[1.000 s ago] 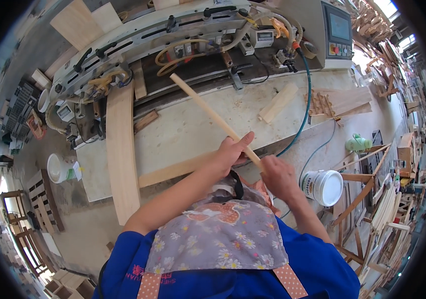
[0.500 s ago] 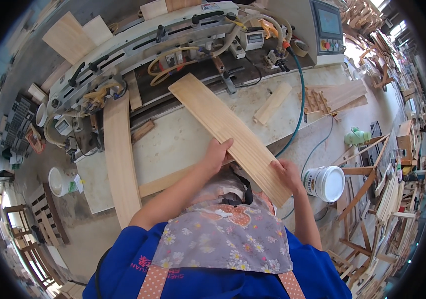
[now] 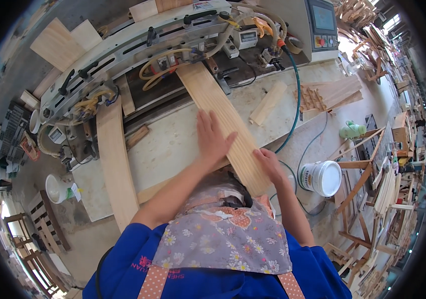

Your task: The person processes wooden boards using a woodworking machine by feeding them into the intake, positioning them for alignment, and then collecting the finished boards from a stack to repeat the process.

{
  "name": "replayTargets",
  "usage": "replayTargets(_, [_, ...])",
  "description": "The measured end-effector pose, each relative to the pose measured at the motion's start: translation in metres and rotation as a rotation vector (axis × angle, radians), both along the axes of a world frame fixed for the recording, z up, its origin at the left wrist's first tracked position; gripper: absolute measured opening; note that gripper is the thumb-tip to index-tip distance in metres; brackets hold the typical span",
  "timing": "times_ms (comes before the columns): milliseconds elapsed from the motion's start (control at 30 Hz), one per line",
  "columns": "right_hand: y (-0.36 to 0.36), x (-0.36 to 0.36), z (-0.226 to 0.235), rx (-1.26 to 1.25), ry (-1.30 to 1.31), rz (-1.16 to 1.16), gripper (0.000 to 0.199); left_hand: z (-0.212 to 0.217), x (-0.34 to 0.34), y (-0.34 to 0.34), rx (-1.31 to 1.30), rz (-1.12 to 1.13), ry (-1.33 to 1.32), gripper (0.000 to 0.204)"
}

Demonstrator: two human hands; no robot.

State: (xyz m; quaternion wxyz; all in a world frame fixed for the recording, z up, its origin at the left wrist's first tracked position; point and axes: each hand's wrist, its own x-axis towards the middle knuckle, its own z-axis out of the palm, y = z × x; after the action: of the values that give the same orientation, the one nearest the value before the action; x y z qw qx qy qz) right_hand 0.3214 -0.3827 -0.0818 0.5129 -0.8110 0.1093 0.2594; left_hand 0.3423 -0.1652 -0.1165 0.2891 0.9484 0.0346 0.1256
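Note:
A long pale wooden board (image 3: pixel 225 117) slants across the worktable, its far end under the front of the machine (image 3: pixel 138 48) and its near end close to my apron. My left hand (image 3: pixel 213 139) rests against its left edge, fingers stretched out and thumb reaching over the top face. On the opposite edge, nearer to me, my right hand (image 3: pixel 270 167) grips the board with the thumb on top; its other fingers are partly hidden. A second long board (image 3: pixel 115 159) lies to the left, also running under the machine.
Several hoses and clamps line the machine, with a control panel (image 3: pixel 322 25) at the far right. A short wood piece (image 3: pixel 268 103) and a small block (image 3: pixel 137 136) lie on the worktable (image 3: pixel 165 144). A teal hose (image 3: pixel 299 92) hangs over its edge near a white bucket (image 3: pixel 327 178).
The board has slid forward and turned straighter toward the machine. My left hand has loosened its grip and moved up along the edge, fingers now extended. My right hand has shifted left with the board.

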Motion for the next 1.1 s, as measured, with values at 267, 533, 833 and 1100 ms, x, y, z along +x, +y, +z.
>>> replayTargets(267, [0.053, 0.030, -0.035, -0.564, -0.426, 0.183, 0.046, -0.010, 0.062, 0.045, 0.117, -0.036, 0.009, 0.104])
replayTargets(533, [0.063, 0.059, -0.044, -0.130, -0.170, -0.022, 0.046, -0.017, 0.089, 0.054, 0.128, -0.028, -0.034, 0.103])
replayTargets(833, [0.068, 0.070, -0.051, 0.005, -0.065, -0.093, 0.044, -0.010, 0.097, 0.055, 0.177, -0.033, 0.019, 0.102])
replayTargets(1100, [0.058, 0.085, -0.020, -0.576, -0.598, -0.169, 0.052, -0.011, 0.095, 0.059, 0.222, -0.023, 0.032, 0.100])
